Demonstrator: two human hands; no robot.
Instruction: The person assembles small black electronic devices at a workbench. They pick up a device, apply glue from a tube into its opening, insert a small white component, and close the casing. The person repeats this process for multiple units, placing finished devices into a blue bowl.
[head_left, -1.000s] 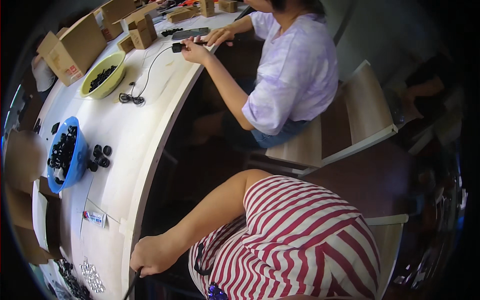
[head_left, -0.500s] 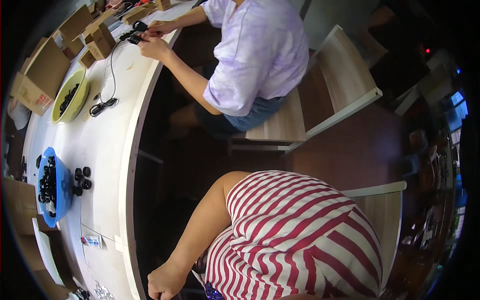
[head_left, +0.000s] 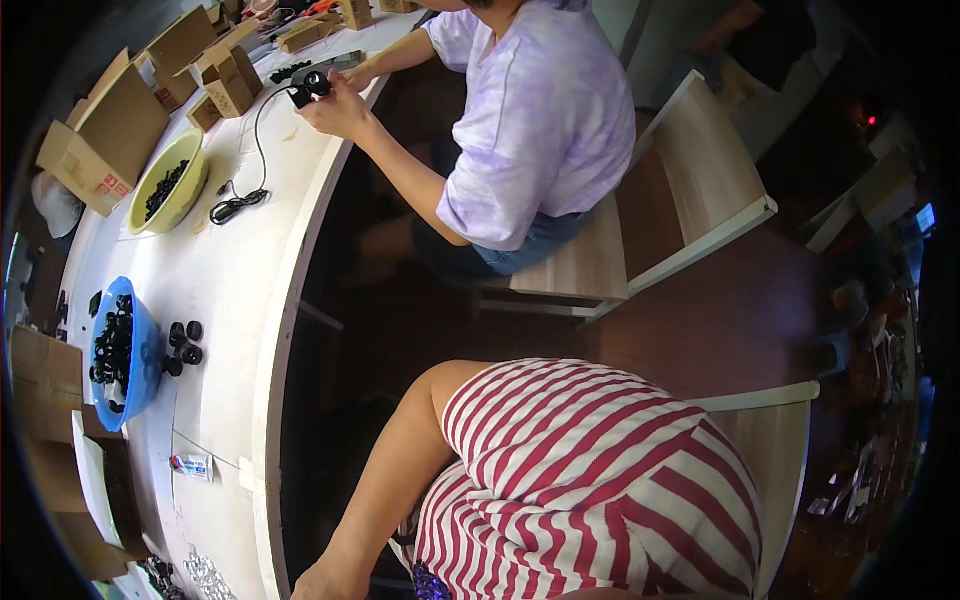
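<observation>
My right hand [head_left: 328, 582] is at the lower edge, beside the near table edge. Only its back and wrist show; the fingers are cut off, so I cannot tell what they hold. Its arm comes from a red-and-white striped sleeve [head_left: 570, 420]. My left hand is out of view. On the table [head_left: 235, 380] nearby lie a white-and-blue tube [head_left: 193, 466], crinkled clear plastic [head_left: 207, 577] and some black parts [head_left: 163, 578]. Farther off, a co-worker in a purple-white top [head_left: 545, 120] holds a black camera-like device [head_left: 314, 84] with a round lens and a cable.
A blue basin [head_left: 148, 352] full of black parts stands beside several black round pieces [head_left: 183, 348]. Farther along are a yellow-green bowl [head_left: 193, 188], a coiled black cable [head_left: 238, 206] and cardboard boxes [head_left: 115, 130]. A wooden chair [head_left: 690, 180] stands behind the co-worker.
My view has shifted, so the table things appear farther right. My right hand, earlier visible with bent fingers, now slips below the lower edge. The co-worker has turned the black device, showing its lens.
</observation>
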